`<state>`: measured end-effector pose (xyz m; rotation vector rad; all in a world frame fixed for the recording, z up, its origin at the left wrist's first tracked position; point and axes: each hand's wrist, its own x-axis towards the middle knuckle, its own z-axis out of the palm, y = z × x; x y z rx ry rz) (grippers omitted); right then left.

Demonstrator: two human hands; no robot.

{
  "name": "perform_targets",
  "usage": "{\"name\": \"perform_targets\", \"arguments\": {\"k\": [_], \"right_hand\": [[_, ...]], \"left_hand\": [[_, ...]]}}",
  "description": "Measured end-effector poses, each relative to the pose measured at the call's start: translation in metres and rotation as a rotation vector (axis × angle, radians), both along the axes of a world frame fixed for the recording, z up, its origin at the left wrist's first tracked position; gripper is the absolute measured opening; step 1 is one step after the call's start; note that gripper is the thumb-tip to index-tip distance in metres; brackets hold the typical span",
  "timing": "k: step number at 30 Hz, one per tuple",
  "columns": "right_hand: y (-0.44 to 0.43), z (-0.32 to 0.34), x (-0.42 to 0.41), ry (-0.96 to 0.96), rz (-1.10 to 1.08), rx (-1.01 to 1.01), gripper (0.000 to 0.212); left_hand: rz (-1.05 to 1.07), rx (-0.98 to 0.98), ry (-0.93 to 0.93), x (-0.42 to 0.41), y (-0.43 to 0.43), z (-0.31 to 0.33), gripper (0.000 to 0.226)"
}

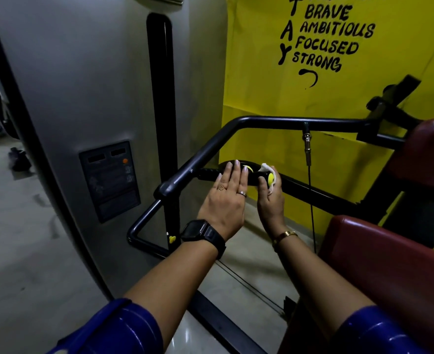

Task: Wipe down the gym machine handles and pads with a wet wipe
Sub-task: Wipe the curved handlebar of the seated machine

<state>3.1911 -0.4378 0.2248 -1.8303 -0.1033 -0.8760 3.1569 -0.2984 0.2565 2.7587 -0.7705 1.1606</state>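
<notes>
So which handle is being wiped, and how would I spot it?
Find the yellow wall with black writing. Below it, under the long bent black bar, sits a short black handle. Its end has a yellow cap, and the right hand wraps a white wipe around it.

Both arms wear blue sleeves, the left sleeve (113,328) and right sleeve (379,330) alike marked with thin pale stripes; the left wrist carries a black digital watch (201,232) with a squarish face and broad strap; the left hand (223,200) bears a gold ring (221,187) and a silver band (242,193); its nails (245,169) are pale and glossy; a slim gold bracelet (284,235) circles the wrist of the right hand (270,204).
</notes>
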Motion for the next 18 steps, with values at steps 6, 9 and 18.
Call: {"name": "perform_targets", "arguments": {"k": [6,9,18], "right_hand": [[0.003,-0.006,-0.005,-0.083,-0.147,-0.34,0.052],[0.001,-0.024,-0.009,-0.118,-0.139,-0.334,0.055],[0.009,0.019,-0.001,0.001,-0.133,-0.185,0.048]], "left_hand": [[0.006,0.005,-0.011,0.0,0.0,0.0,0.061],[0.007,0.005,-0.01,0.0,0.001,0.0,0.061],[-0.002,0.003,0.022,-0.001,0.001,0.001,0.061]]}}
